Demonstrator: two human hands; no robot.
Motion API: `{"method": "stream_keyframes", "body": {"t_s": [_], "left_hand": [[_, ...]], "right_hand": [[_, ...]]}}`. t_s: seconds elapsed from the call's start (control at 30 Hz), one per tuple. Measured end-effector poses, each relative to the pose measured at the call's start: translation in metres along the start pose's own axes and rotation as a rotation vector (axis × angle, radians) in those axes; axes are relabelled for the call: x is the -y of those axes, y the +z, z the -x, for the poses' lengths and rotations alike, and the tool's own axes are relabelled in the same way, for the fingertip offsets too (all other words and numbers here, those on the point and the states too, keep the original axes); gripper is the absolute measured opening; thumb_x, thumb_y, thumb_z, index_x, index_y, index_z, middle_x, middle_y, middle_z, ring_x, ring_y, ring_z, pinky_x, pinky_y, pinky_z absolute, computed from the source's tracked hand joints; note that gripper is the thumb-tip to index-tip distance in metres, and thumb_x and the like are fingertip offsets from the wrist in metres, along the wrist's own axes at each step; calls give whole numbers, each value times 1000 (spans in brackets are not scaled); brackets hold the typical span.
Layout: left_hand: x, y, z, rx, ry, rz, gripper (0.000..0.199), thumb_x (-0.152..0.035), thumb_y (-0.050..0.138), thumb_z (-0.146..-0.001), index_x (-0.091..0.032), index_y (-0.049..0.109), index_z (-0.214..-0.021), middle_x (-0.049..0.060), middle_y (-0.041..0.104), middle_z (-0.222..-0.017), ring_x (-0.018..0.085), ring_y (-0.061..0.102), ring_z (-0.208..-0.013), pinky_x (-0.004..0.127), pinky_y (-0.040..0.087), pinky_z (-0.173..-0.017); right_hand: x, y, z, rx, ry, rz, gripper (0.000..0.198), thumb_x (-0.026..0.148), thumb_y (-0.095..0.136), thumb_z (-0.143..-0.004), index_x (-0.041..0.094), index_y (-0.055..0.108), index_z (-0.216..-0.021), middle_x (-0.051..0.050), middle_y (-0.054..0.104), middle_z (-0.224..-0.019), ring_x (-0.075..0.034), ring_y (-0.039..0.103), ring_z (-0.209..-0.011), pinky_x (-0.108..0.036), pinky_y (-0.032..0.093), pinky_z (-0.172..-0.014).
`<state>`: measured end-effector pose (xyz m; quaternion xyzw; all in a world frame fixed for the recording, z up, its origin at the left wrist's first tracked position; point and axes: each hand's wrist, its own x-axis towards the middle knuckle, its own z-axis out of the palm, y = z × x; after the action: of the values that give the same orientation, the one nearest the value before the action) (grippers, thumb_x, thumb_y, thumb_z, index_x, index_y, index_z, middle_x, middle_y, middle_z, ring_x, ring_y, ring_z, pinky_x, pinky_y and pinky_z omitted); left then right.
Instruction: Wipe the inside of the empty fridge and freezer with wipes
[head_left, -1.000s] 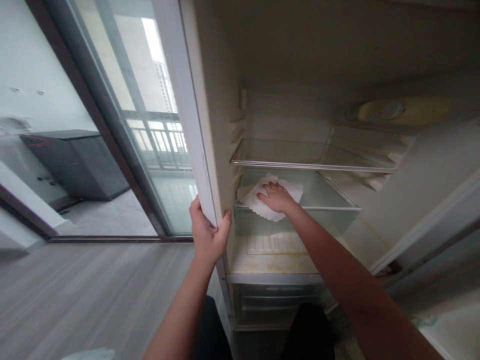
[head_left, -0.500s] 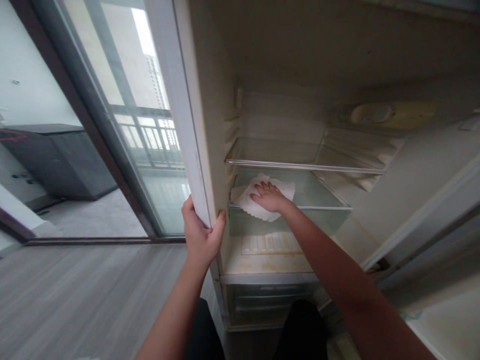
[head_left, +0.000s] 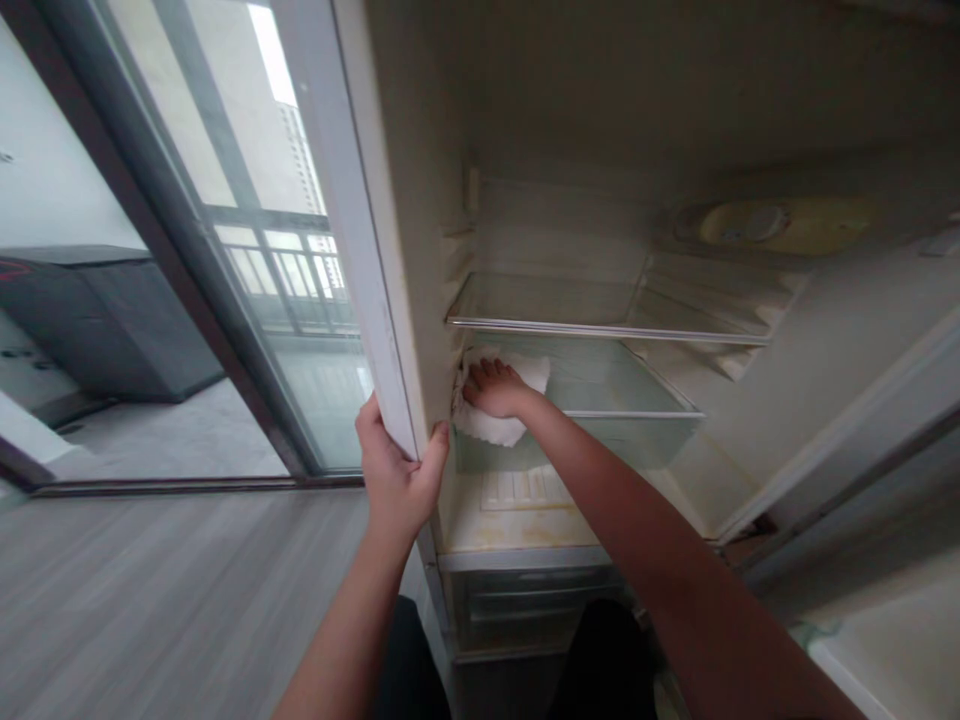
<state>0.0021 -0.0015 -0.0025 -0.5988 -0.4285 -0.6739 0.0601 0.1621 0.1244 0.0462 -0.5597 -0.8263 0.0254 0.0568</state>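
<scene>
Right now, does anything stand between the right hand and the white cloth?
Nothing visible does: the right hand rests directly on the white cloth, over the lower glass shelf's front edge.

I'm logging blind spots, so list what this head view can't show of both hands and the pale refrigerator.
In the head view:
Right hand: palm hidden, facing the white wavy-edged cloth.
Lower clear glass shelf: left part covered by that cloth.
Left hand: fingertips other than the thumb's hidden behind the refrigerator's upright edge.
Yellowed oval control housing: any markings too small and blurred.
</scene>
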Motion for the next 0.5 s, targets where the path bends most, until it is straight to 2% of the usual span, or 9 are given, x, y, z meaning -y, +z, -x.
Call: {"method": "stream_keyframes", "body": {"t_s": [0.13,0.27,0.43,0.5], "left_hand": [[-1,-1,0,6,0,-18,70,-41,70,-85,-18,43,-146,13,57,-133,31,60,-123,47,49,-107],[0,-1,1,13,3,-40,69,-41,70,-86,-20,42,-146,12,58,-132,31,61,-122,46,51,-106],[1,-1,2,8,30,-32,68,-38,69,-88,-20,41,-146,13,58,-133,30,61,-122,46,52,-105],[1,-1,2,9,27,-31,68,-39,69,-88,-20,40,-146,13,58,-132,30,61,-123,46,52,-105]], "right_hand": [[2,-1,-14,-7,-2,21,69,49,27,-108,10,36,-164,-19,29,-172,-39,28,-158,-51,27,-127],[-2,0,-31,10,31,17,71,46,25,-108,6,31,-166,-19,25,-173,-38,25,-160,-50,26,-128],[-10,-1,-49,11,2,13,66,42,28,-107,9,41,-162,-19,29,-172,-36,27,-160,-53,29,-126],[-12,-2,-56,24,20,15,67,42,26,-107,8,38,-163,-19,28,-172,-36,25,-160,-51,27,-127]]}}
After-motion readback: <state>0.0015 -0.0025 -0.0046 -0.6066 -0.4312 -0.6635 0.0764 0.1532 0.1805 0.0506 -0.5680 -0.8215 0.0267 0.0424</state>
